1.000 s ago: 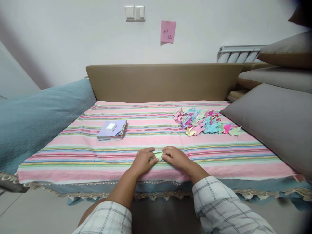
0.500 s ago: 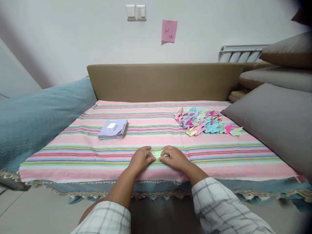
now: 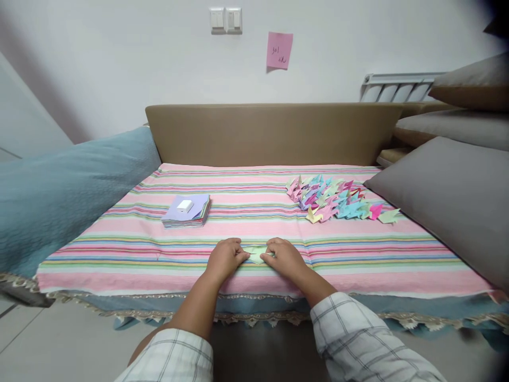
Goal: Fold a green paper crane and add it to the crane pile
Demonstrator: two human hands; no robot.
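Note:
A small piece of folded light green paper [image 3: 256,253] lies between my hands, low over the striped cloth [image 3: 246,225]. My left hand [image 3: 226,259] pinches its left end between thumb and fingers. At the right end, my right hand [image 3: 284,257] is closed on the paper, thumb in front and fingers behind. A dark slit or crease line runs across the paper's left part. My fingers cover both ends, so the full folded shape is hidden.
Several colourful folded paper birds [image 3: 334,199] lie bunched at the right. A stack of coloured paper sheets [image 3: 186,212] with a small white box [image 3: 185,206] on top sits at the left. Grey cushions [image 3: 445,196] border the right side, a blue-covered armrest [image 3: 79,196] the left.
My left hand has shifted slightly left along the paper, so more of the green paper shows between my hands. The whole view has moved a little.

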